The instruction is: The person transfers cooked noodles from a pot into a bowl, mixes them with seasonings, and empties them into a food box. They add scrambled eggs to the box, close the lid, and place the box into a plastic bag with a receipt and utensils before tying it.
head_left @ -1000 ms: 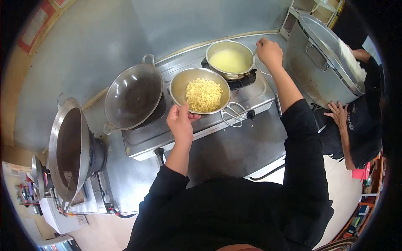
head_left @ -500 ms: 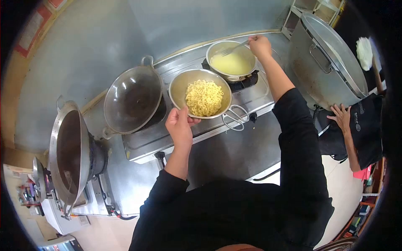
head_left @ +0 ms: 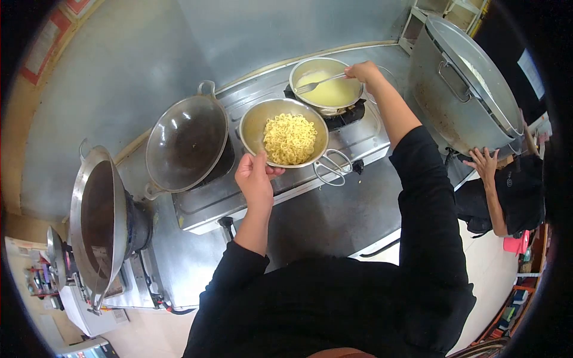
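My left hand [head_left: 255,179] grips the near rim of a metal strainer bowl [head_left: 253,125] with wire loops on its right side. Curly yellow noodles [head_left: 290,139] lie inside it. Pinched in my right hand [head_left: 362,72] is a metal fork [head_left: 322,82], its tines pointing left over a pot [head_left: 296,70]. That pot stands on the stove's right burner and holds a pale yellow liquid [head_left: 335,93]. The bowl is at the pot's near left side, above the stove [head_left: 245,197].
A dark wok [head_left: 190,143] sits left of the bowl, and a larger deep wok [head_left: 98,221] is at the far left. At right stands a big metal pot [head_left: 447,89]; a co-worker's hand [head_left: 484,164] is at its base.
My right hand has moved slightly left and down, and the fork's tines have shifted left over the pot. The white lump on the co-worker's utensil at the far right is out of sight.
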Motion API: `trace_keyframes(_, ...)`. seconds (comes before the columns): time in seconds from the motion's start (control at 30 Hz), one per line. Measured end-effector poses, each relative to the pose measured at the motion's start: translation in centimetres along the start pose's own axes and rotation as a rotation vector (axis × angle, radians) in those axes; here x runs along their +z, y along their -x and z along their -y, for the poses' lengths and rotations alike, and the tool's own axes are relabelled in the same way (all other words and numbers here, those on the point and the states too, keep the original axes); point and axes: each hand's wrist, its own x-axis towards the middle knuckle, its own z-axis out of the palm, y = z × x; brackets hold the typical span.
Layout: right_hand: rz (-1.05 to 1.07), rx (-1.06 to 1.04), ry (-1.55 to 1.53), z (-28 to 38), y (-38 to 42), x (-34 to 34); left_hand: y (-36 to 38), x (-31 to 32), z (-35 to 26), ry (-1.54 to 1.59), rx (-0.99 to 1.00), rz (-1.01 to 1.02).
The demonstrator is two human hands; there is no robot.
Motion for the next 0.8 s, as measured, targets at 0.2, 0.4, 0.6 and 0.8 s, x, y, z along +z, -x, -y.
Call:
trace_keyframes(0.2,0.075,0.083,-0.12,3.0,7.1,-3.0,-0.1,0.4,0.0,0.02,-0.027,-0.01)
trace_keyframes(0.4,0.099,-0.391,0.048,3.0,10.4,-3.0,-0.2,0.4,0.1,0.02,-0.032,-0.008)
trace_keyframes(0.6,-0.414,-0.547,0.421,6.8,13.1,-5.4,0.2,0.5,0.1,-0.005,-0.019,-0.016)
trace_keyframes(0.8,-0.254,-0.19,0.592,3.0,6.5,-4.1,-0.1,0.3,-0.1,-0.006,-0.015,-0.008)
